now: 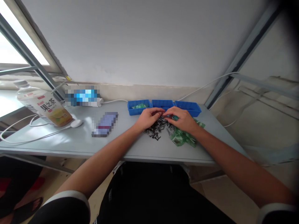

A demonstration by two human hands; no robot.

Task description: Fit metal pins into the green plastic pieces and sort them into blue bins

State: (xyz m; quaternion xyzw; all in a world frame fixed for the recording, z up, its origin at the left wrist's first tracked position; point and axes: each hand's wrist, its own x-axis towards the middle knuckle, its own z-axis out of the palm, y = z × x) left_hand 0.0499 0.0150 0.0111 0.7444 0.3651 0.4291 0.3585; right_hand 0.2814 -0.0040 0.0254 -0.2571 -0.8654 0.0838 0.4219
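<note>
My left hand (149, 117) and my right hand (181, 119) meet fingertip to fingertip above a pile of small dark metal parts (156, 128) on the grey table (77, 141). Both hands have their fingers pinched together around something too small to make out. A heap of green plastic pieces (184, 137) lies under and in front of my right hand. Three blue trays (163, 105) stand in a row just behind the hands; the left one holds green pieces.
A tea bottle (44, 107) lies tilted at the far left beside white cables (28, 130) and a small white puck (76, 123). Two blurred items (105, 124) sit mid-left. Metal frame struts (235, 59) rise at both sides. The table's front edge is near my lap.
</note>
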